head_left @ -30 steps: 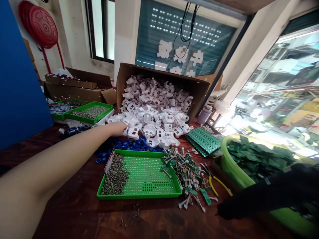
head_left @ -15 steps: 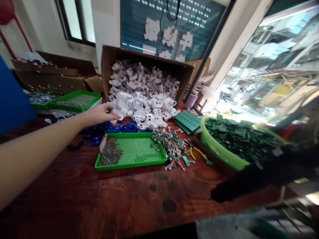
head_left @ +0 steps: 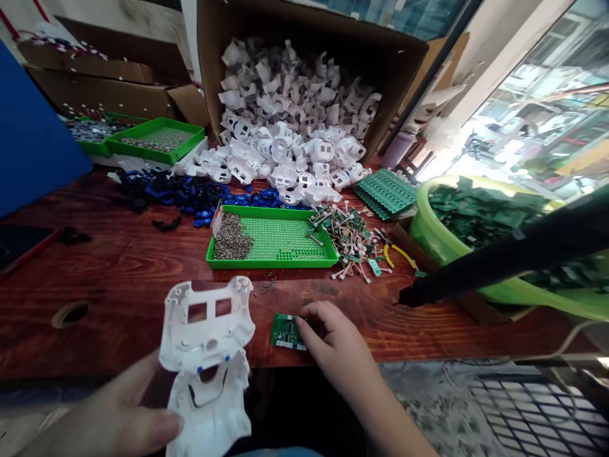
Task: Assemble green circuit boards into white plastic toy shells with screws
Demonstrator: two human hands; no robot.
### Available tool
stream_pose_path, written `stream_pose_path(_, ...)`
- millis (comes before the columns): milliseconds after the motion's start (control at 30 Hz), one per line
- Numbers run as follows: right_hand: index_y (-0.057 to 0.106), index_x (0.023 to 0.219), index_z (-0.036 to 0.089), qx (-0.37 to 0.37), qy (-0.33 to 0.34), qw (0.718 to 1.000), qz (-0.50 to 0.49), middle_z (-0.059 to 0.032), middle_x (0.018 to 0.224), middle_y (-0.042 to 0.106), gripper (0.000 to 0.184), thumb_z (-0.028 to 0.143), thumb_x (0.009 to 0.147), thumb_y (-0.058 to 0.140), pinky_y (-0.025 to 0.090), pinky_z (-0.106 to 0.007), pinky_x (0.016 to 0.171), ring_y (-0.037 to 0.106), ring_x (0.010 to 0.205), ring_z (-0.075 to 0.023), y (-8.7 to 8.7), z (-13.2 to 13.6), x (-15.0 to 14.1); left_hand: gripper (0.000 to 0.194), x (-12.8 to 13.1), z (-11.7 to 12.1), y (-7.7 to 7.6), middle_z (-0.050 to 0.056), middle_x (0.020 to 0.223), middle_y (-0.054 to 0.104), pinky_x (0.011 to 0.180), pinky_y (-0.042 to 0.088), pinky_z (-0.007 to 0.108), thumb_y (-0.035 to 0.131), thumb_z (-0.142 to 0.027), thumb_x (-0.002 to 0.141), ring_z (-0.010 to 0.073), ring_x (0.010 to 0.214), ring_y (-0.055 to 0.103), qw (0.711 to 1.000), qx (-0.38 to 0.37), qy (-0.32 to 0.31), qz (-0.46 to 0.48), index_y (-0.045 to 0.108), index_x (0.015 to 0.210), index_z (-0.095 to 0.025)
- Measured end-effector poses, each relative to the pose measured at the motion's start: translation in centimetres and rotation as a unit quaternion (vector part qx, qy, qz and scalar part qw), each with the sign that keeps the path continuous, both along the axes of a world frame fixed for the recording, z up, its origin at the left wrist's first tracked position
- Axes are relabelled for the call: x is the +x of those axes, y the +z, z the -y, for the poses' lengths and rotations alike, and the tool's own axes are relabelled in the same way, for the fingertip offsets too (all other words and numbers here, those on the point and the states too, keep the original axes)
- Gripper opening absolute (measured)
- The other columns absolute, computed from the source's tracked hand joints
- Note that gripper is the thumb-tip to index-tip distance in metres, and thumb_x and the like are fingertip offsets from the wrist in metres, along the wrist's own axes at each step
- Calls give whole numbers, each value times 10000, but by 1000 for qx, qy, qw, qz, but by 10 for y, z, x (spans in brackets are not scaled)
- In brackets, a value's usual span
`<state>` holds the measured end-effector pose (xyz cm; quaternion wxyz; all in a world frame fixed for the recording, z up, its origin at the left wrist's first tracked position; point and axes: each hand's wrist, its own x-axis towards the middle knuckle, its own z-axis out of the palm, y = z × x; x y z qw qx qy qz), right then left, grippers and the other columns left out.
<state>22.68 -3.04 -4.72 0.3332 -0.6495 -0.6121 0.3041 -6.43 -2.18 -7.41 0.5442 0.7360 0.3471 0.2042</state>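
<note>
My left hand (head_left: 128, 409) is closed on a white plastic shell (head_left: 207, 330), its inner side with two square openings turned up toward me. Two small blue spots show at the shell's middle. Near the table's front edge, my right hand (head_left: 328, 336) pinches a green circuit board (head_left: 287, 331) between thumb and fingers. Past the hands lies a green tray (head_left: 280, 244) with a heap of small screws (head_left: 232, 238) at its left end. Several loose screws (head_left: 269, 280) are scattered before it.
A cardboard box (head_left: 399, 70) spills white shells (head_left: 295, 152). Wired small boards (head_left: 354, 238) and yellow-handled pliers (head_left: 397, 251) lie right of the tray. A lime basin (head_left: 423, 219) holds green boards; a black screwdriver-like tool (head_left: 504, 254) hangs before it. Blue parts (head_left: 190, 197) lie behind the tray.
My left hand has come back from the white pile and now holds a shell near me. My right hand has come into view with a circuit board. The view has tilted down.
</note>
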Motion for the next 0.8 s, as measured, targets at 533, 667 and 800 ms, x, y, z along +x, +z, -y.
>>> stream_pose_path(533,567,964,201,214,97,964,127,-47,882,573,152,88,870,530,497,-262,714,566,817,-145,-1,26,7,376,60,29,30,94,1024,766,901,484,364,745,-379,696,300,1018,663,791,-501,160,313,742,1022,-194)
stream_pose_path(667,558,1016,192,290,114,947,77,-34,886,524,259,13,830,543,473,-206,726,534,825,-112,26,38,6,319,69,31,29,57,953,773,855,486,311,769,-310,691,245,957,666,810,-480,175,287,746,996,-219)
stream_pose_path(800,595,1005,181,247,253,928,118,-39,877,596,188,82,846,577,492,-240,725,569,810,-131,43,37,-12,331,73,36,27,34,990,753,892,452,312,734,-258,744,224,989,645,817,-466,144,307,713,1074,-253)
